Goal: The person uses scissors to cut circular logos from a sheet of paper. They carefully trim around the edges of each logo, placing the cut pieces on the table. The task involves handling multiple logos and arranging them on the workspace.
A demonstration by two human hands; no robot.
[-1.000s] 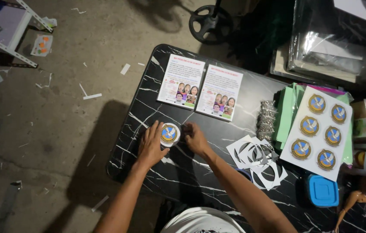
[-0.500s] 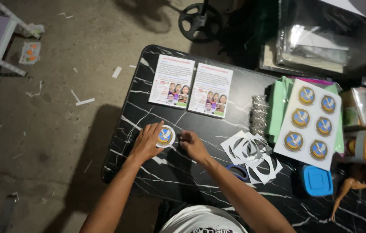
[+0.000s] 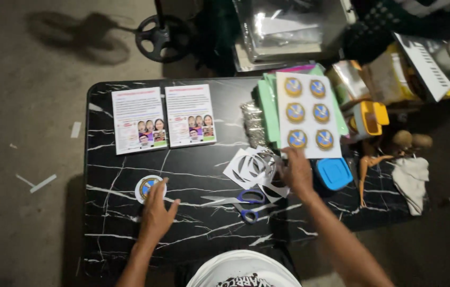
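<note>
On black marble-look table (image 3: 129, 234), near its left edge, left hand (image 3: 157, 213) lies flat w/ fingers spread, fingertips on round badge (image 3: 149, 187); nothing clamped, just pressing. Right hand (image 3: 297, 171) is across the table toward its right side, fingers loosely apart on bottom edge of sheet (image 3: 306, 114) w/ six printed circles; can't tell if it pinches the sheet or only touches.

Containers: blue box (image 3: 334, 173) just right of right hand, lid on, contents hidden. Yellow-lidded tub (image 3: 369, 118) at table's right edge, contents not visible.

Scissors (image 3: 238, 202) lie between the hands, blades toward the badge. Paper offcuts (image 3: 254, 166) just left of right hand. Two flyers (image 3: 164, 118) sit at table's far left part. Bare tabletop between flyers and badge and along near edge; right end is crowded.

Vs. 0.5 s ago: right hand has left the badge and gone to the sheet; left hand stayed on badge.
</note>
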